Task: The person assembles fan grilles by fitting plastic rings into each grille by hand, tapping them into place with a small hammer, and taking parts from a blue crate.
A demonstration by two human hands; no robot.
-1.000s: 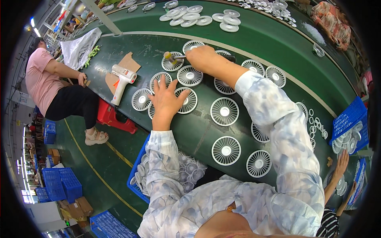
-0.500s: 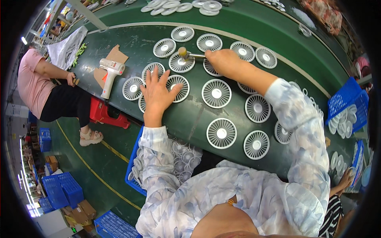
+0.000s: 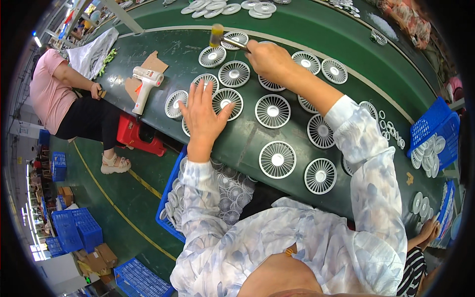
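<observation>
My right hand [image 3: 271, 62] is wrapped round the metal handle of a small hammer [image 3: 216, 36] with a yellowish head. The hammer is lifted over the far grilles, its head above the edge of one white round fan grille [image 3: 212, 57]. My left hand [image 3: 204, 119] lies with fingers spread over a few grilles, its thumb on the rim of one grille [image 3: 228, 104]. Another grille [image 3: 234, 74] rests between the two hands. Several more, such as the near grille [image 3: 277, 159], lie flat on the dark green table [image 3: 232, 141]. My right forearm partly hides some of them.
A white heat gun [image 3: 145, 89] sits on brown cardboard [image 3: 157, 63] at left. A blue crate [image 3: 164, 225] of grilles stands below the near edge. White rings [image 3: 391, 129] and another blue crate [image 3: 435, 116] are at right. A person in pink [image 3: 49, 94] sits at far left.
The hammer has risen from the grille between my hands and moved up and left. My left hand stays spread over the grilles; the view has shifted slightly.
</observation>
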